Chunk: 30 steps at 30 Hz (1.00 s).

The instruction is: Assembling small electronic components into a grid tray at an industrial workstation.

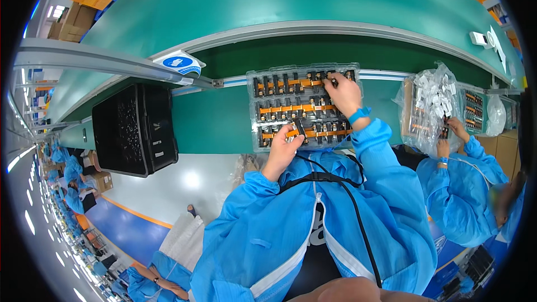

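Observation:
A clear plastic tray lies on the green bench in front of me. It holds three rows of small black parts, with orange ribbon-like strips running along the rows. At the near row, my left hand is closed, thumb and fingers gripping a slim black part that stands tilted above its neighbours. My right hand, with a blue wrist band, reaches over the far row's right end. Its fingers pinch a small dark part, partly hidden by the fingertips.
A large black bin stands left of the tray. Behind runs a raised green shelf with a metal edge. To the right, a co-worker's hands work beside a clear bag of white pieces and another filled tray.

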Tool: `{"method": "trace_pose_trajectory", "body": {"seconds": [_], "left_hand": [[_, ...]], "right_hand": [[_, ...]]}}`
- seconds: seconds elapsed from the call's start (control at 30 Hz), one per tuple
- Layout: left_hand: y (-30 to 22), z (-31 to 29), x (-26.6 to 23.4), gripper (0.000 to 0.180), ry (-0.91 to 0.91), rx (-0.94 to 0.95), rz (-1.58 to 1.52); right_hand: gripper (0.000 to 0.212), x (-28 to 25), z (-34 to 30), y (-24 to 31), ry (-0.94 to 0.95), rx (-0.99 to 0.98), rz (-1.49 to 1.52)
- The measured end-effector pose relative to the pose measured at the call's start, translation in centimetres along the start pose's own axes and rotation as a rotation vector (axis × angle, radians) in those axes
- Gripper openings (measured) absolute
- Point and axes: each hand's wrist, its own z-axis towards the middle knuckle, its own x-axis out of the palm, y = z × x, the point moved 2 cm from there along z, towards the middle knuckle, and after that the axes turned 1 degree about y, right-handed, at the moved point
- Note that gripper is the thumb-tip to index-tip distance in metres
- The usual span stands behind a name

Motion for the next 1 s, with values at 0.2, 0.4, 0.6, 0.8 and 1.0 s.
{"method": "trace_pose_trajectory", "body": {"seconds": [0.2,0.4,0.6,0.8,1.0], "left_hand": [[-1.0,-0.8,0.2,0.021,-0.005,0.000,0.127],[-1.2,-1.8,0.1,0.025,-0.008,-0.017,0.038],[-2.7,-1.6,0.6,0.034,0.114,-0.096,-0.255],[-4.5,-1.8,1.0,0.040,0.353,-0.194,-0.314],[-4.7,-2.0,1.1,0.042,0.494,-0.260,-0.378]], "right_hand": [[0.037,1.3,3.0,0.1,0.054,-0.016,-0.293],[0.036,0.7,0.5,0.2,-0.055,-0.058,0.104],[0.026,-1.2,-7.2,2.0,0.406,0.506,1.634],[0.037,-1.2,-11.9,4.0,0.709,0.444,1.616],[0.035,-2.8,-12.7,4.2,0.662,0.348,1.360]]}}
